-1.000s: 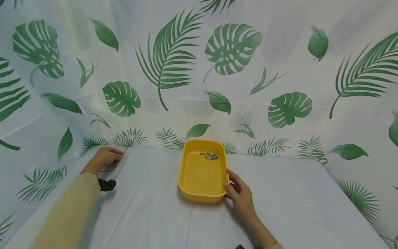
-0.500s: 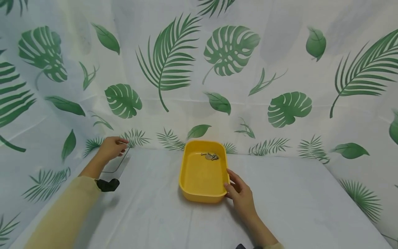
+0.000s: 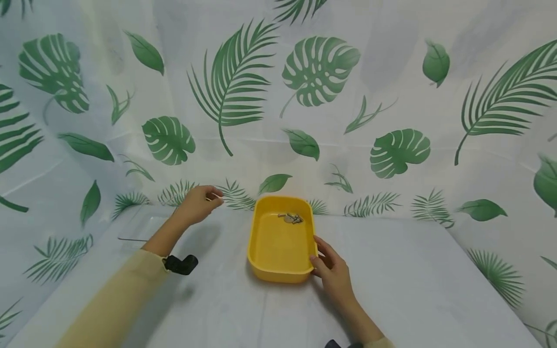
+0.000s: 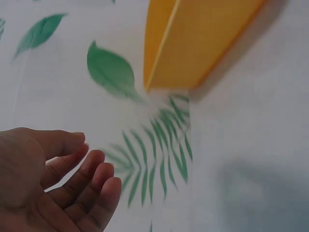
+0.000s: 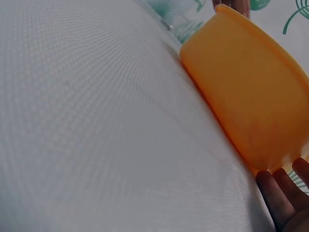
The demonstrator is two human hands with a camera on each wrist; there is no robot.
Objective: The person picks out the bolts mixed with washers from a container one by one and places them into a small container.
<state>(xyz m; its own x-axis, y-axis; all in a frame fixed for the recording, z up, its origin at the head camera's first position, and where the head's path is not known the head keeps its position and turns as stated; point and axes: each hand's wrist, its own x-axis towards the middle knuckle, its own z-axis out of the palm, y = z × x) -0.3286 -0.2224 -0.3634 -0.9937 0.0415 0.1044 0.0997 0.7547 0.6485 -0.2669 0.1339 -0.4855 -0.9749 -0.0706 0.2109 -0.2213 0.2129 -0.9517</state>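
A yellow plastic basin (image 3: pixel 280 249) stands on the white-covered table. Toward its far end lie several small metal pieces, screw-like in shape (image 3: pixel 297 219), beside a round greyish disc (image 3: pixel 288 219). My right hand (image 3: pixel 334 278) grips the basin's right side, thumb at the rim and fingers along the outer wall; the right wrist view shows fingertips (image 5: pixel 277 181) against that wall. My left hand (image 3: pixel 197 205) is in the air left of the basin, fingers loosely bent. Nothing shows between its thumb and fingers (image 4: pixel 99 188) in the left wrist view.
A flat, clear transparent container (image 3: pixel 137 232) with a thin dark edge lies at the table's far left, partly behind the left forearm. A white cloth backdrop (image 3: pixel 261 159) with green leaf prints rises behind the table. A black wrist device (image 3: pixel 182 265) sits at the left cuff.
My left hand has lifted away from the clear container and moved right toward the basin. My right hand and the basin have stayed in place.
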